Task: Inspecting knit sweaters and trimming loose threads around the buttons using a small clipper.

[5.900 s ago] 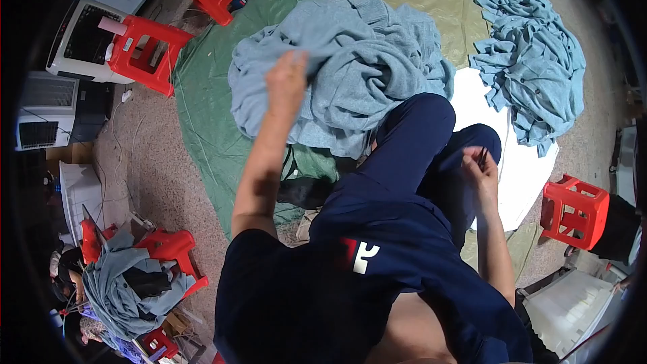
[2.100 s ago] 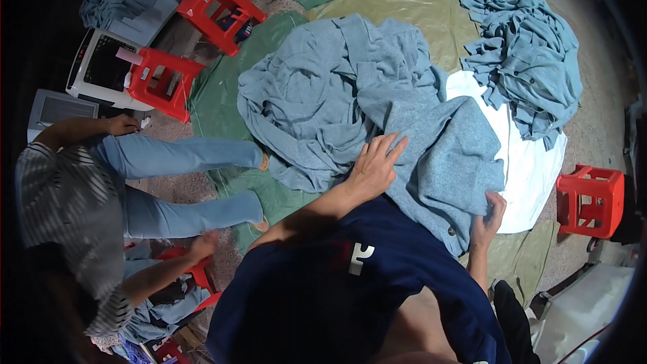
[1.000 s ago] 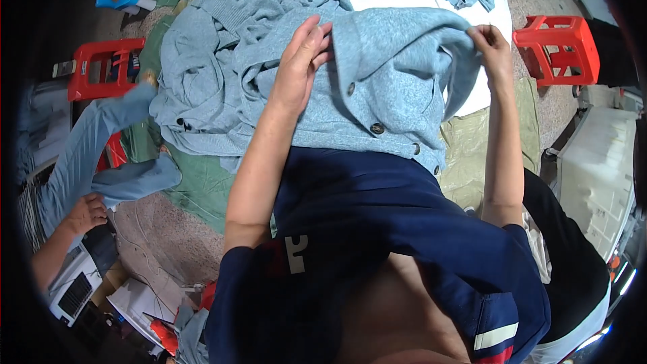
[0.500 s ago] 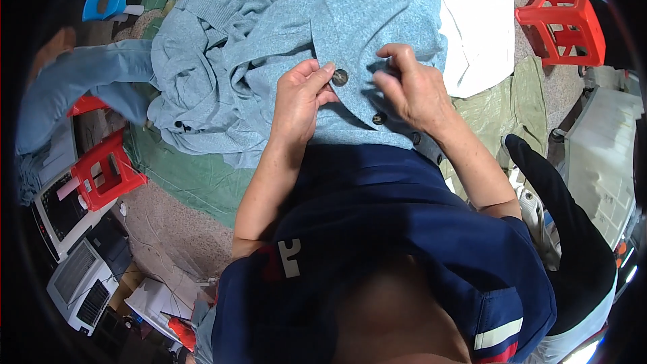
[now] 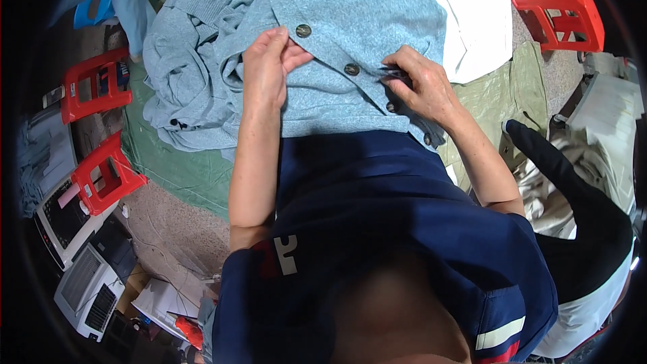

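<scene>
A light blue-grey knitted cardigan (image 5: 377, 13) lies across my lap and the surface in front, its button band running diagonally down to the right. Several dark, marbled round buttons sit along that band, among them an upper button (image 5: 304, 31) and a middle button (image 5: 352, 69). My left hand (image 5: 271, 64) pinches the edge of the band beside the upper button, thumb on top. To the right of the middle button, my right hand (image 5: 421, 84) is closed, thumb and forefinger curled toward each other. Something small and dark shows between them, too little visible to name.
More blue-grey knitwear (image 5: 185, 61) is heaped on the left. White cloth (image 5: 475, 27) and green sheeting (image 5: 182, 182) lie around it. Red stools stand left (image 5: 98, 87) and right (image 5: 563, 17). A person's black sleeve (image 5: 573, 189) reaches in at the right.
My left hand has moved up and left along with the button band. My right hand shifted slightly right and down. At the far left, a person's denim-blue leg moved away, uncovering a red stool.
</scene>
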`<state>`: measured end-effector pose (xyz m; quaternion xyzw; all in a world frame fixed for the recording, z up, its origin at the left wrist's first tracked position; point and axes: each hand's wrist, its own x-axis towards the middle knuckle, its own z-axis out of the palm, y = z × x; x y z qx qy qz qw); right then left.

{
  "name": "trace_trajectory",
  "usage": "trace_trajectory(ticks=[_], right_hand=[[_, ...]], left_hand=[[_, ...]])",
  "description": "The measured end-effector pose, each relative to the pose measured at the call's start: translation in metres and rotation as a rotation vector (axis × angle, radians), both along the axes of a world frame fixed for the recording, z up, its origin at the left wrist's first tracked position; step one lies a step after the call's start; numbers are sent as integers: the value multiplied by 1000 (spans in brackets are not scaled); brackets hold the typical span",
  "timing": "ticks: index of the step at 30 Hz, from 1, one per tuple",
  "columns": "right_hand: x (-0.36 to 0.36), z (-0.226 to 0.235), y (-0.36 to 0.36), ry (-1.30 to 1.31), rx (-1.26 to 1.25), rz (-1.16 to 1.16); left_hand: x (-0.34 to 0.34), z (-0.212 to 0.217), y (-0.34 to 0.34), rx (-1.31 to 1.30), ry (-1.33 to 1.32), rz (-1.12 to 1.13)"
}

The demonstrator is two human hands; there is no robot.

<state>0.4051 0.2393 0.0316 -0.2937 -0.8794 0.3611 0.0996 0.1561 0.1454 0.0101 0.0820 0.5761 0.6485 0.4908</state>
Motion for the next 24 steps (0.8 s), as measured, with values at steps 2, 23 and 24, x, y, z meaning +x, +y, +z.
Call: trace_trajectory(ticks=[2, 23, 24], right_hand=[[2, -7, 2, 9, -52, -63], [-4, 0, -10, 282, 144, -21], [-4, 0, -9, 296, 143, -21]], left_hand=[[21, 11, -4, -6, -70, -78], [66, 21, -16, 38, -252, -225], [67, 22, -16, 47, -248, -229]])
